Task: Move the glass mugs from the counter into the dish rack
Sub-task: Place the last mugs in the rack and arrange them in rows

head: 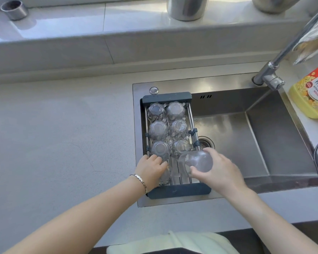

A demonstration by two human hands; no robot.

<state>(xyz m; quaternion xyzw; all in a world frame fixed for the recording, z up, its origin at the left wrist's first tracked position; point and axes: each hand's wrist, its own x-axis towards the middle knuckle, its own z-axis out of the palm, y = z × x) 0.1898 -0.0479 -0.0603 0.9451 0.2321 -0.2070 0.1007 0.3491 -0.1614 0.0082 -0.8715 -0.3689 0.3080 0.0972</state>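
Observation:
A dark-framed dish rack [180, 191] spans the left end of the steel sink. Several clear glass mugs [158, 130] stand upside down in it in two columns. My left hand [151, 170] reaches into the rack's near left corner, fingers around a glass mug [164, 177] that sits low between the bars. My right hand [218, 171] holds another glass mug [195, 162] tilted on its side above the rack's near right part, base toward the camera.
The sink basin [261, 136] with its drain lies right of the rack, the faucet [272, 74] above its far right corner. A yellow detergent bottle [312, 92] stands at the right. Metal cups [14, 10] sit on the back ledge. Grey counter [62, 134] stretches left.

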